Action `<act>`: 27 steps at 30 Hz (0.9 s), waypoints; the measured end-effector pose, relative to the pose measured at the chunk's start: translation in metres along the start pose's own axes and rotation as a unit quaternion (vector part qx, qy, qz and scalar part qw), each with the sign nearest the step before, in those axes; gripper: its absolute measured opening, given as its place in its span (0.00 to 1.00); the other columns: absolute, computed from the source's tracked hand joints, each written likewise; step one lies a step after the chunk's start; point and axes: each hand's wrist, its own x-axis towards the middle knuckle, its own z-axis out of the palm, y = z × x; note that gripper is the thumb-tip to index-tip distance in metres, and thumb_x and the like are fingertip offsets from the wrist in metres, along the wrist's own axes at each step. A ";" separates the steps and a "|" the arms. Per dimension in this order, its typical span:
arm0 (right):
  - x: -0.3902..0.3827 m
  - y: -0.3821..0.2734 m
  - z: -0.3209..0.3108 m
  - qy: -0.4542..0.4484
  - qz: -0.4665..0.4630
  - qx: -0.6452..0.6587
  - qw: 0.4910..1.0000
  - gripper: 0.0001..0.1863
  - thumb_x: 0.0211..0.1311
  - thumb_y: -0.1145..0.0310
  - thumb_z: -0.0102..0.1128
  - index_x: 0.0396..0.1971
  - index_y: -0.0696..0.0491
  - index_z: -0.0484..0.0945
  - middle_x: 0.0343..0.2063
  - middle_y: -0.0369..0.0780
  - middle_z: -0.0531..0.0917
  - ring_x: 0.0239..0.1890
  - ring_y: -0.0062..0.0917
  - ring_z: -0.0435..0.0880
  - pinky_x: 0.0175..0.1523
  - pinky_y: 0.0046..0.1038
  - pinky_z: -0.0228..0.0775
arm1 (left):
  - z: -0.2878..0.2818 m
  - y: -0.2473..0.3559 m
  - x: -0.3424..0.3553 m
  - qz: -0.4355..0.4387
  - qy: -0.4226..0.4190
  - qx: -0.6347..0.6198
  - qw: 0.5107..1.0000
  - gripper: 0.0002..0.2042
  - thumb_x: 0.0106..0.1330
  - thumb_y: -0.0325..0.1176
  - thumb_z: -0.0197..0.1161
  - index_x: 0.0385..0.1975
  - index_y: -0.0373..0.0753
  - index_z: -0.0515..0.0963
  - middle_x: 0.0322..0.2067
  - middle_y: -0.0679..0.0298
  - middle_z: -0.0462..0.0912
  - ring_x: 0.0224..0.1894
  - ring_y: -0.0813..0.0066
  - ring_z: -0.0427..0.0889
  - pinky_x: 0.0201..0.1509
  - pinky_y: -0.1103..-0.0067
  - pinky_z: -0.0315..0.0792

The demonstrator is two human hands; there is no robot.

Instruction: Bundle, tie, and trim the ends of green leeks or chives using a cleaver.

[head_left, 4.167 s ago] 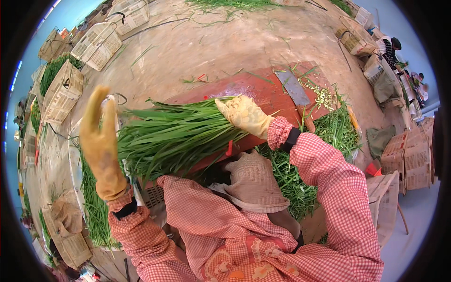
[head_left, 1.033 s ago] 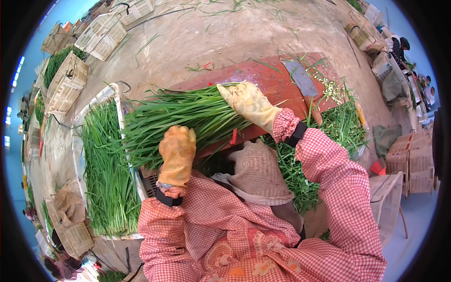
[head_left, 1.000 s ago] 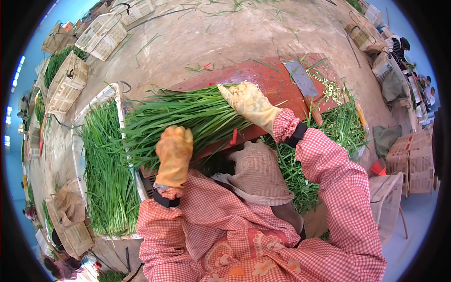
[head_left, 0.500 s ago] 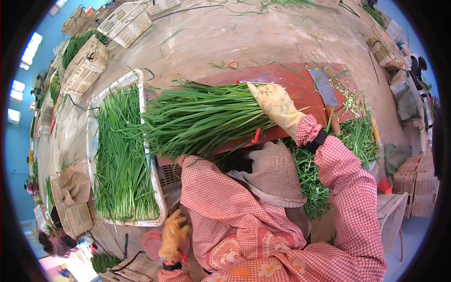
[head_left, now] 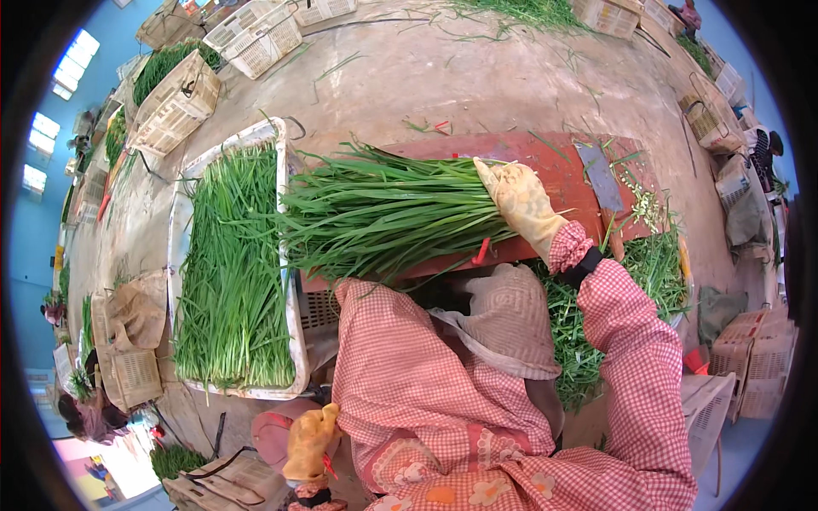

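Note:
My right hand (head_left: 518, 200), in a pale yellow patterned glove, is closed round the stem end of a large bunch of green garlic chives (head_left: 392, 209). The bunch lies across a red board (head_left: 554, 183), its leaf tips fanning left over a crate's rim. A red tie (head_left: 482, 251) shows at the board's near edge, below the bunch. At lower left, my left hand (head_left: 310, 443), in an orange-yellow glove, is beside a round pink object (head_left: 274, 430). Its fingers are curled together; what they hold, if anything, is hidden. Red strips hang by that wrist.
A cleaver (head_left: 600, 177) lies on the board's right part, near pale trimmings. Left stands a white crate (head_left: 296, 341) full of chives. Cut greens (head_left: 652, 264) are heaped below the board at right. Slatted crates (head_left: 177, 104) line the far left; other people are at the edges.
My left hand's fingers have drawn together, and the hand has shifted slightly lower. The view has shifted a little; my right hand keeps its grip on the chives.

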 end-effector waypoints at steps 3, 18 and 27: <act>-0.008 0.002 0.001 0.030 -0.008 -0.025 0.999 0.31 0.56 0.75 0.53 0.64 0.59 0.66 0.38 0.39 0.79 0.40 0.31 0.80 0.50 0.32 0.73 | -0.049 0.048 -0.007 0.045 0.043 -0.067 0.996 0.14 0.68 0.37 0.60 0.32 0.29 0.81 0.29 0.52 0.85 0.31 0.59 0.84 0.37 0.72 0.75; 0.003 -0.007 -0.004 0.042 -0.017 -0.029 0.999 0.31 0.55 0.75 0.53 0.63 0.59 0.68 0.40 0.40 0.80 0.40 0.31 0.81 0.50 0.33 0.74 | -0.048 0.166 0.169 0.412 0.244 0.155 0.864 0.16 0.59 0.40 0.67 0.43 0.37 0.83 0.42 0.57 0.86 0.43 0.57 0.83 0.46 0.67 0.77; -0.007 -0.001 -0.003 0.022 -0.001 -0.060 0.998 0.30 0.57 0.74 0.53 0.63 0.59 0.67 0.40 0.40 0.81 0.43 0.31 0.81 0.51 0.32 0.73 | -0.091 0.071 0.102 0.513 0.209 0.255 0.793 0.07 0.51 0.32 0.71 0.24 0.40 0.78 0.22 0.61 0.77 0.29 0.60 0.78 0.38 0.67 0.69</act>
